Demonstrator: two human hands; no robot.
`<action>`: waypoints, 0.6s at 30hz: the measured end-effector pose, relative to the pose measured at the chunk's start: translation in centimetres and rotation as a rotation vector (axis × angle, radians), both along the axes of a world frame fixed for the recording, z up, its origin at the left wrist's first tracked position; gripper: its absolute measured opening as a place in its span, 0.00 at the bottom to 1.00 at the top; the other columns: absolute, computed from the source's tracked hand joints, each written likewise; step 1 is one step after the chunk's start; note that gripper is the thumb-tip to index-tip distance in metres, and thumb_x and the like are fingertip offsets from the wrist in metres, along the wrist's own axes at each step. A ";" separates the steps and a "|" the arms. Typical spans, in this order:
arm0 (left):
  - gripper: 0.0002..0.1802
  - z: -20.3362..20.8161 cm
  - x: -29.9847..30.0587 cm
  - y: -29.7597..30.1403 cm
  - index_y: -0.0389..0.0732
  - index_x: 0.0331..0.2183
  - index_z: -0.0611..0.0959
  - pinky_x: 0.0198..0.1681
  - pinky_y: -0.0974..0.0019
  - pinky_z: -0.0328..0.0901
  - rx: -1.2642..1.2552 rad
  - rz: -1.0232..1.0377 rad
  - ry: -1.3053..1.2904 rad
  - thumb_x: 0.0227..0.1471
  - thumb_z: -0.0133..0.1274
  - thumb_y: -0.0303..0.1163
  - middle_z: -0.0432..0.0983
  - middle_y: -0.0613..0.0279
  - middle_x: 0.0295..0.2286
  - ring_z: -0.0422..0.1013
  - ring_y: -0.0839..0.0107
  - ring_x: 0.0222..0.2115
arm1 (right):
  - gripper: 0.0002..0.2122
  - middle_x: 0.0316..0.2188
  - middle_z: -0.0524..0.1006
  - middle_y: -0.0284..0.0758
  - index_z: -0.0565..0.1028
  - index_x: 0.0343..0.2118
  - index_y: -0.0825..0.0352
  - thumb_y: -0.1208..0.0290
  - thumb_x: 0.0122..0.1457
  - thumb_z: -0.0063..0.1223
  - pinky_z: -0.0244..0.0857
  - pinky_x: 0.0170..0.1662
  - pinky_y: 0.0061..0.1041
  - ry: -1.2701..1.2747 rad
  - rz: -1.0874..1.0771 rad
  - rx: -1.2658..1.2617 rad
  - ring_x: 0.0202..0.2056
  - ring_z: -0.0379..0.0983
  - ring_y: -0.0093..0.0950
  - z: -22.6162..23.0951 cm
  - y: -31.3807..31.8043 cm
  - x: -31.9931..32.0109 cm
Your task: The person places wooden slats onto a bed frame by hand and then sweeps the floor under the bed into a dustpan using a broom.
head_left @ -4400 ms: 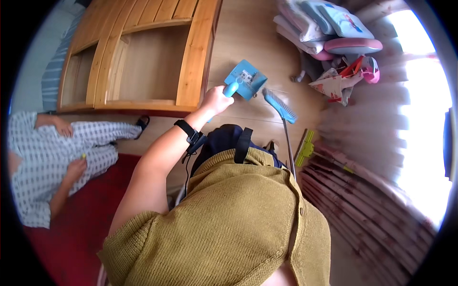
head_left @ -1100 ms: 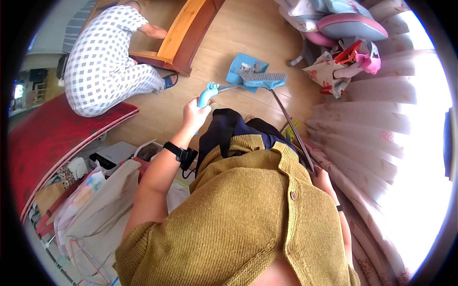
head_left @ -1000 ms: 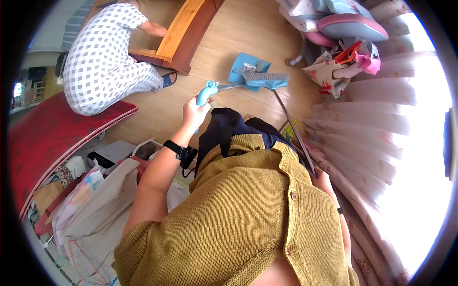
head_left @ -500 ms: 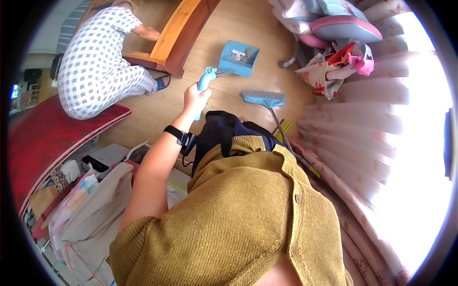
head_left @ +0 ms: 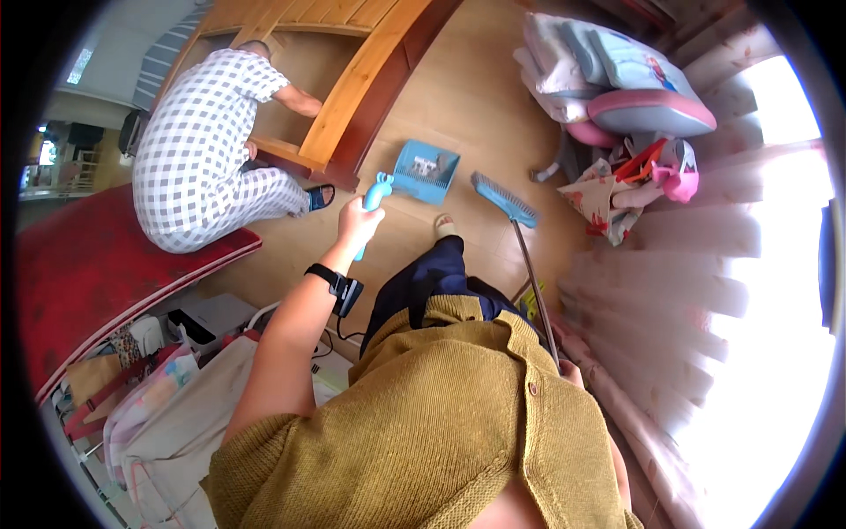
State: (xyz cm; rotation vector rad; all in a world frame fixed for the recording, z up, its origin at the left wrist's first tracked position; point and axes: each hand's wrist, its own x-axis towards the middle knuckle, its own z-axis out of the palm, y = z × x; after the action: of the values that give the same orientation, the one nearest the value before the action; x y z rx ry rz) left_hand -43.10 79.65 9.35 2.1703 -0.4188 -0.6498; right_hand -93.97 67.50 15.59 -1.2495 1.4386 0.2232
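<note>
My left hand [head_left: 356, 226] is closed around the light-blue handle [head_left: 377, 192] of a dustpan. The blue dustpan [head_left: 425, 188] sits low over the wooden floor ahead of me, with some greyish-white litter inside. To its right is the blue head of a broom [head_left: 504, 203], bristles facing the far side, tilted down to the right. Its metal stick runs back along my right side. There, partly hidden by my cardigan, my right hand [head_left: 571, 374] is closed at the stick; only a few fingers show.
At the far left a person in checked clothes [head_left: 198, 145] crouches with an arm inside a wooden bed frame [head_left: 366, 79]. A red mattress [head_left: 115, 273] lies left. On the right are a cushioned chair [head_left: 652, 110], a bag of things [head_left: 608, 198] and long curtains [head_left: 670, 273].
The broom head has turned and shifted right, away from the dustpan. My right hand has come into view at the stick. One of my feet now shows ahead.
</note>
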 end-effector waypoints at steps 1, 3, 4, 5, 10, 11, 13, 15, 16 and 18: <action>0.11 -1.1 0.5 -0.9 0.36 0.17 0.72 0.20 0.61 0.61 0.018 -0.037 -0.055 0.33 0.52 0.34 0.68 0.54 0.12 0.69 0.60 0.15 | 0.18 0.25 0.73 0.34 0.68 0.40 0.76 0.77 0.44 0.52 0.65 0.30 0.21 0.023 -0.061 0.052 0.25 0.69 0.22 1.5 -1.0 2.2; 0.08 -1.8 1.3 -2.3 0.38 0.17 0.68 0.09 0.70 0.56 -0.001 -0.088 -0.049 0.36 0.50 0.29 0.63 0.66 0.09 0.61 0.76 0.06 | 0.18 0.26 0.73 0.36 0.66 0.42 0.76 0.78 0.46 0.50 0.66 0.30 0.21 0.015 0.038 0.078 0.26 0.70 0.22 0.4 -3.8 3.4; 0.07 -2.3 1.5 -2.4 0.38 0.18 0.69 0.09 0.71 0.56 0.011 -0.084 -0.037 0.36 0.50 0.29 0.63 0.65 0.09 0.61 0.75 0.06 | 0.17 0.27 0.74 0.36 0.67 0.42 0.76 0.78 0.47 0.50 0.66 0.31 0.22 0.000 0.049 0.086 0.27 0.70 0.22 0.6 -5.2 4.7; 0.07 -2.8 2.0 -2.5 0.37 0.19 0.70 0.09 0.71 0.57 0.023 -0.078 -0.023 0.36 0.49 0.29 0.64 0.65 0.09 0.61 0.75 0.06 | 0.17 0.27 0.74 0.36 0.67 0.42 0.76 0.78 0.47 0.49 0.66 0.31 0.22 -0.016 0.062 0.095 0.28 0.70 0.23 0.8 -6.6 5.9; 0.10 -1.3 4.6 -5.4 0.35 0.20 0.73 0.19 0.63 0.61 0.106 -0.007 0.128 0.34 0.50 0.32 0.69 0.55 0.14 0.67 0.63 0.15 | 0.13 0.29 0.74 0.34 0.71 0.38 0.75 0.75 0.49 0.50 0.64 0.34 0.21 -0.042 0.212 0.134 0.30 0.70 0.22 1.4 -12.8 13.0; 0.12 -0.7 5.0 -6.1 0.34 0.21 0.75 0.24 0.60 0.63 0.158 0.005 0.157 0.33 0.51 0.34 0.71 0.50 0.16 0.70 0.57 0.19 | 0.08 0.23 0.74 0.32 0.72 0.31 0.73 0.76 0.49 0.49 0.63 0.28 0.20 -0.041 0.115 0.154 0.24 0.68 0.20 1.3 -13.9 14.6; 0.13 -1.0 5.5 -6.8 0.34 0.24 0.75 0.27 0.59 0.64 0.178 -0.031 0.087 0.33 0.51 0.34 0.72 0.48 0.19 0.70 0.55 0.22 | 0.04 0.16 0.71 0.30 0.71 0.25 0.71 0.76 0.49 0.48 0.60 0.20 0.19 -0.079 0.111 0.219 0.17 0.65 0.20 -1.6 -16.6 16.5; 0.14 -0.3 5.7 -7.1 0.34 0.25 0.76 0.28 0.58 0.64 0.223 -0.055 -0.013 0.33 0.51 0.34 0.73 0.47 0.21 0.70 0.53 0.24 | 0.05 0.14 0.69 0.32 0.71 0.21 0.70 0.74 0.49 0.49 0.59 0.17 0.18 -0.080 0.149 0.242 0.13 0.64 0.20 -2.9 -19.8 19.5; 0.14 -0.5 6.0 -6.9 0.34 0.25 0.76 0.29 0.57 0.64 0.224 -0.047 0.010 0.34 0.51 0.35 0.73 0.46 0.22 0.70 0.52 0.26 | 0.04 0.14 0.68 0.32 0.70 0.21 0.71 0.76 0.49 0.48 0.59 0.17 0.18 -0.117 0.137 0.259 0.13 0.65 0.21 -3.6 -21.1 21.3; 0.15 -0.5 6.4 -6.3 0.35 0.26 0.76 0.30 0.57 0.64 0.285 -0.045 0.058 0.34 0.52 0.36 0.73 0.46 0.23 0.70 0.52 0.26 | 0.05 0.13 0.68 0.32 0.69 0.21 0.70 0.76 0.49 0.46 0.60 0.17 0.18 -0.141 0.121 0.361 0.14 0.65 0.23 -4.6 -24.1 24.9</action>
State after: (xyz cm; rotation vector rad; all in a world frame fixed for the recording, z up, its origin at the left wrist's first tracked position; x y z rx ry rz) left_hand -36.71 73.37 8.89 2.4087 -0.3633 -0.8382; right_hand -69.03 43.40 11.03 -1.0332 1.1426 0.4479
